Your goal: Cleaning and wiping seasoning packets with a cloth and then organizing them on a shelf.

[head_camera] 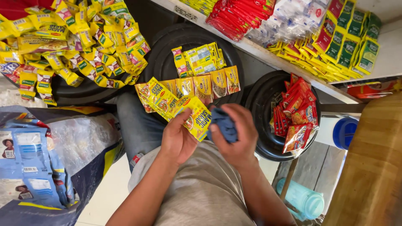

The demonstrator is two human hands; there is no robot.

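Observation:
My left hand (178, 136) grips a strip of joined yellow sachets (176, 102) that fans out up and to the left over my lap. My right hand (236, 136) is closed around a crumpled blue cloth (224, 124), held right beside the lowest sachet of the strip. Another row of yellow-orange sachets (213, 82) lies just above the hands, and a small bundle of yellow sachets (200, 59) rests on a black round tray (167, 46).
A big heap of yellow sachets (75, 42) fills a tray at upper left. A black bowl (261, 138) at right holds red sachets (298, 111). A shelf (259, 52) carries red, clear and green packets. Blue bags (29, 163) lie at left, a teal bottle (303, 199) at lower right.

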